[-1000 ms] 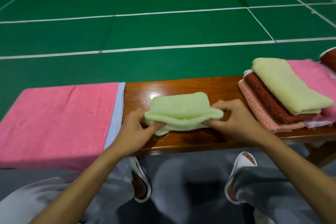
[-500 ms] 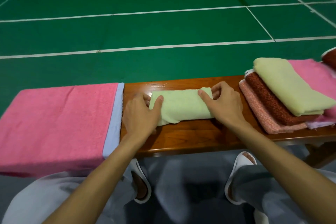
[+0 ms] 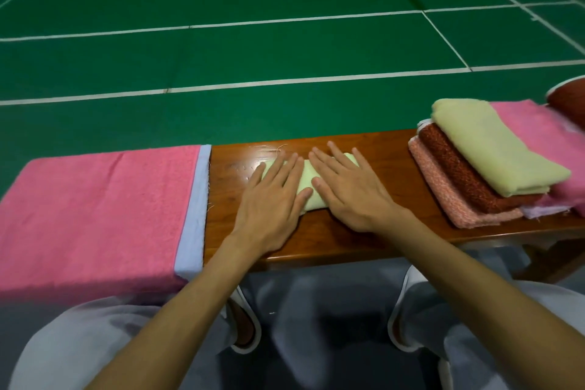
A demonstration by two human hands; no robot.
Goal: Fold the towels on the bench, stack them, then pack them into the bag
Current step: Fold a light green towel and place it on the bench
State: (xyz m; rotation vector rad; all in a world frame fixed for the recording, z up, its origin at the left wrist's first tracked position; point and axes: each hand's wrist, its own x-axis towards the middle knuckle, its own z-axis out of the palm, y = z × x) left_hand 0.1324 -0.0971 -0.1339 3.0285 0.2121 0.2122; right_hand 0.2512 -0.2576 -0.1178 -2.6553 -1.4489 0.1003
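Note:
A small pale green towel (image 3: 309,187), folded into a narrow bundle, lies on the middle of the wooden bench (image 3: 373,231). My left hand (image 3: 272,196) lies flat on its left half, fingers straight. My right hand (image 3: 345,187) presses flat on its right half. Most of the towel is hidden under both palms. At the bench's right end sits a stack of folded towels: a yellow-green one (image 3: 487,149) on top, a dark red one (image 3: 456,168) under it, a salmon one (image 3: 443,190) at the bottom. No bag is in view.
A large pink towel with a light blue border (image 3: 95,212) covers the bench's left end. Another pink towel (image 3: 544,133) and a dark red item (image 3: 569,98) lie at the far right. Green court floor with white lines stretches beyond. My knees are under the bench's near edge.
The green towel was folded away from me into a narrower bundle. Both hands let go of its ends and now press flat on top of it.

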